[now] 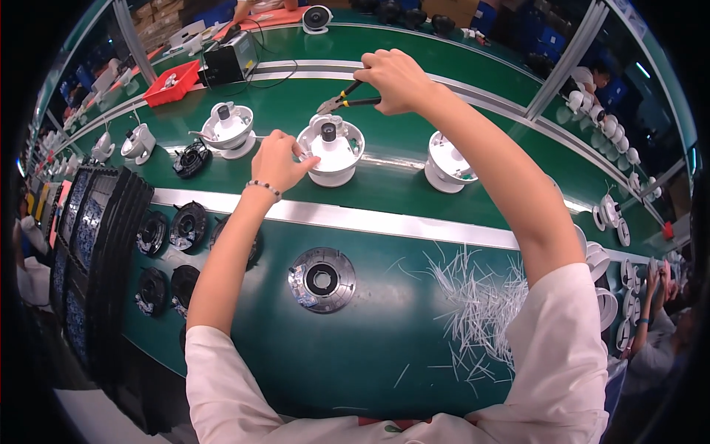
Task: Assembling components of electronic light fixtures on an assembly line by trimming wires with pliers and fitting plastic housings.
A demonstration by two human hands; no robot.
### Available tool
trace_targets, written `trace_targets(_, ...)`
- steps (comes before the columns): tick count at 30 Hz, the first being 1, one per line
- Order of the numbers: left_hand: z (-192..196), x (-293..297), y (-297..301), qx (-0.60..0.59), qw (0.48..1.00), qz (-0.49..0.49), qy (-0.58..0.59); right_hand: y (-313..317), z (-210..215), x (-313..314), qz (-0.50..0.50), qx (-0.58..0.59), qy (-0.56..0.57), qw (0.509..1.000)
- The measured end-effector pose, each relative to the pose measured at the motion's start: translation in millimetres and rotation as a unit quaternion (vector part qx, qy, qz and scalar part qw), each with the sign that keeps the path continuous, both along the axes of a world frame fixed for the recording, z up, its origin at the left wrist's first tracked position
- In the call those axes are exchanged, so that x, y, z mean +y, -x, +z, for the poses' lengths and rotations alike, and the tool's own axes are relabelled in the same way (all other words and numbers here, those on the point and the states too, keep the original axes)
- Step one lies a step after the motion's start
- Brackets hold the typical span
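Observation:
A round white camera housing [334, 157] with a black lens barrel in its middle stands on the green bench in front of me. My left hand [278, 161], with a beaded bracelet at the wrist, has its thumb and fingers closed at the left rim of this housing. Fine parts between those fingertips are hidden. Above and behind the housing, my right hand [397, 80] grips cutting pliers [330, 106] with black and yellow handles. Their jaws point left and look slightly parted, close to the housing's far edge.
Similar white housings stand left [228, 129] and right [448, 164]. Black round boards [188, 225] lie at left, beside stacked black trays [96, 251]. A grey ring-shaped part [322, 280] lies near me; cut white strips [477, 303] are heaped right. Behind are a red bin [171, 84] and black box [231, 58].

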State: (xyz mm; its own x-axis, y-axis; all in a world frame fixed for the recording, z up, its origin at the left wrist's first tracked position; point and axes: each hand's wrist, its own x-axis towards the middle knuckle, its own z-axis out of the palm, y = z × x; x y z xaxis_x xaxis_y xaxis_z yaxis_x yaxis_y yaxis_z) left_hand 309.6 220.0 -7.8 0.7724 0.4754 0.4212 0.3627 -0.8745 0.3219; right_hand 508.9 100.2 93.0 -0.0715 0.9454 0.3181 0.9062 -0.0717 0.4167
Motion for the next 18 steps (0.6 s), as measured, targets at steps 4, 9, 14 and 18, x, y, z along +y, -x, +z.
trace_targets(4, 8, -6, -17, 0.08, 0.996, 0.004, 0.046, -2, -2, 12, 0.037, -0.037, 0.019, 0.998)
trace_targets(9, 15, 1, -32, 0.131, 0.987, -0.036, 0.082, -5, 0, 23, 0.072, -0.066, 0.066, 0.993)
trace_targets(14, 18, 5, -40, 0.149, 0.982, -0.105, 0.043, -15, 0, 18, 0.062, -0.06, 0.086, 0.993)
trace_targets(18, 14, -7, -48, 0.149, 0.981, -0.126, 0.002, -28, -7, 11, 0.059, -0.045, 0.093, 0.993)
